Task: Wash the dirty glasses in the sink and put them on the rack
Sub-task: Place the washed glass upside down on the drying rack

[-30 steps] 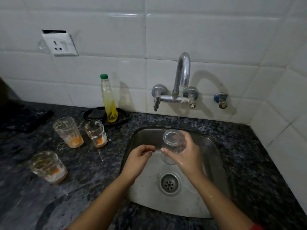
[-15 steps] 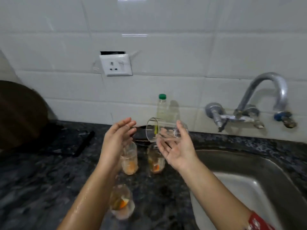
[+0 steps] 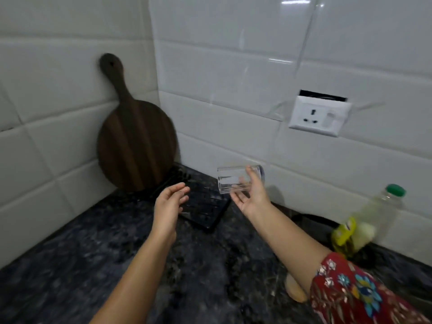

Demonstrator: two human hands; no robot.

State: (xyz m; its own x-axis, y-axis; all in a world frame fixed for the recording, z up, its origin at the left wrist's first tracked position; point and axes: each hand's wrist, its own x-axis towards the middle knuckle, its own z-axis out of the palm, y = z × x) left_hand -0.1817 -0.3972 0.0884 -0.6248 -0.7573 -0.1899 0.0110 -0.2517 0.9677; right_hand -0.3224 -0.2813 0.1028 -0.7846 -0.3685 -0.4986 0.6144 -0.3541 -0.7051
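Nearest, a red sleeve (image 3: pixel 364 293) printed with small blue, white and yellow flowers is covering the right upper arm. Just under that forearm a pale tan rounded shape (image 3: pixel 295 292) is peeking out, too blurred to identify. Both bare forearms are reaching forward over the countertop (image 3: pixel 70 277), a dark speckled stone slab with a polished, glossy face. Farther on, the left hand (image 3: pixel 169 204) is hovering with its fingers loosely extended and parted, holding nothing, above the near edge of the rack (image 3: pixel 207 210). That rack, a black rectangular grid tray, is lying flat on the counter. The right hand (image 3: pixel 253 199) is gripping the glass (image 3: pixel 230 181), thumb over the top and fingers curling beneath. The glass, a clear straight-sided cylinder, is lying on its side in that grip, mouth facing left, raised in the air just beyond the rack's right end and touching neither rack nor counter. To the right, a translucent plastic bottle (image 3: pixel 376 213) with a green cap and yellow label is standing next to a black dish (image 3: pixel 311 220). In the corner, a round dark wooden board (image 3: pixel 135 141) with a long handle is leaning against the wall (image 3: pixel 233 66), which is showing large glossy white tiles. A white socket plate (image 3: pixel 319 115) is sitting crooked on the tiling, exposing a dark gap above.
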